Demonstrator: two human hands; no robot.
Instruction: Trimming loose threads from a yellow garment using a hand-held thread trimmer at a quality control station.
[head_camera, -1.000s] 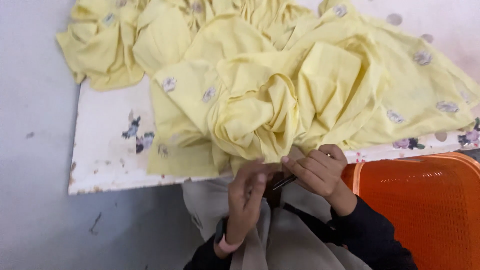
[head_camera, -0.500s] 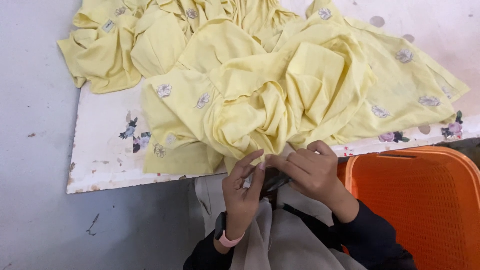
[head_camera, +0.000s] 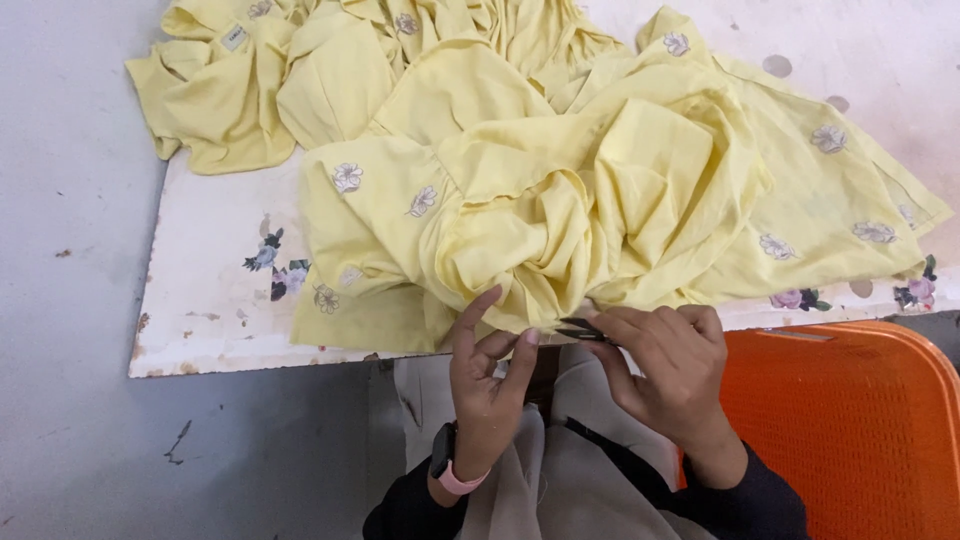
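Two hands meet at the near edge of the table, right where the yellow cloth (head_camera: 560, 200) bunches down toward you; your left hand (head_camera: 487, 370) is raised with palm turned toward you, fingers loosely curled and the index finger stretched up against the cloth's lower fold, pinching a bit of the hem between thumb and fingertips; your right hand (head_camera: 665, 370) is closed around small dark snips (head_camera: 580, 328), whose tips point left and sit at the pinched hem, just beside your left fingertips; whether the blades are apart or together cannot be told; a watch (head_camera: 447, 462) with a pink strap rings your left wrist, and dark sleeves cover both forearms; the cloth is a heap of pale yellow garments with small embroidered flowers, piled over most of the table (head_camera: 205, 300), a white top with faded flower prints and a chipped near edge; an orange plastic basket (head_camera: 860, 430) stands just to the right of your right hand, below the table edge; grey floor (head_camera: 70, 300) lies to the left.
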